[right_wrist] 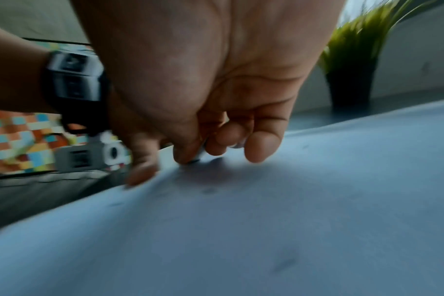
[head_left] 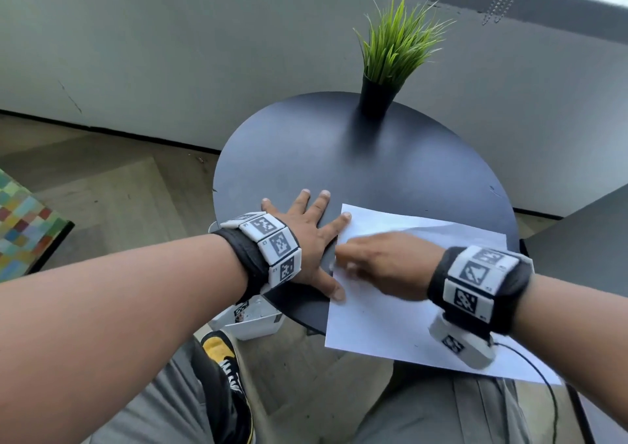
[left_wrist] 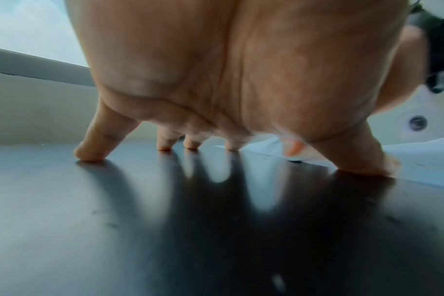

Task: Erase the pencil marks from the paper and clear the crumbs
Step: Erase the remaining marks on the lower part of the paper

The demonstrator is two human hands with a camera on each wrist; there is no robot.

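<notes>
Erasing step: splayed left hand (head_left: 302,233) pins paper (head_left: 390,321) to the surface (head_left: 373,172); right hand (head_left: 380,267), blurred, pinches a small eraser-like item, so next, brush crumbs off.

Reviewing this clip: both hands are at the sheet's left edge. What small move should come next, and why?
Probably another short rubbing stroke: the right hand pinches something small, likely an eraser, against the paper, dark specks lie nearby, and the left hand, spread flat, pins the edge.

No legible text, brand, number or sign appears in any view. The wristbands (head_left: 272,246) carry black-and-white square marker patterns rather than lettering, and the paper (head_left: 401,311) shows only faint, unreadable specks.
</notes>
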